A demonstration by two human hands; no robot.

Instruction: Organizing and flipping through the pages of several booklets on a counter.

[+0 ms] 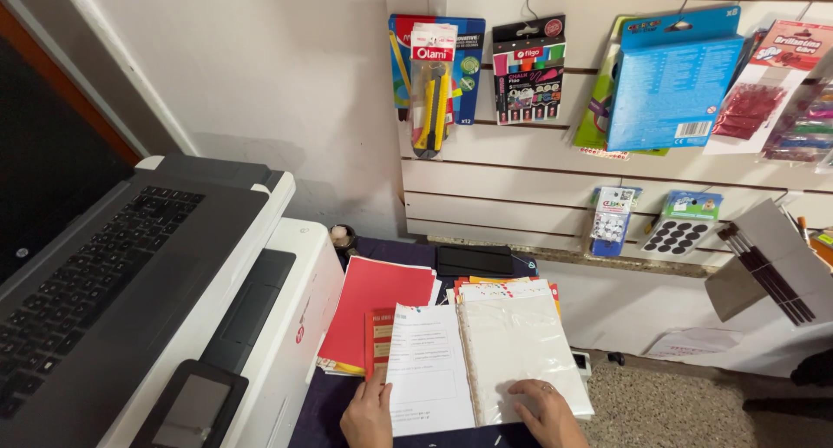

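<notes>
Stationery shop. Slatwall (pixel 521 174) hung with packaged goods: cutter (pixel 431 92), markers (pixel 528 70), glitter (pixel 753 101). Left of slatwall, printer (pixel 291 309) bearing laptop (pixel 113 274). Below slatwall, counter (pixel 390 250) with paper stacks (pixel 377 313).

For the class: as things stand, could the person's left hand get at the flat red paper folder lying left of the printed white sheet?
Probably yes. The left hand rests on the printed white sheet, and the red paper folder lies just beyond it, with nothing on top or between.

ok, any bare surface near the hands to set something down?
Little. A dark strip of table shows between the printer and the red folder. Around the left hand and right hand, papers and plastic sleeves crowd it.
</notes>
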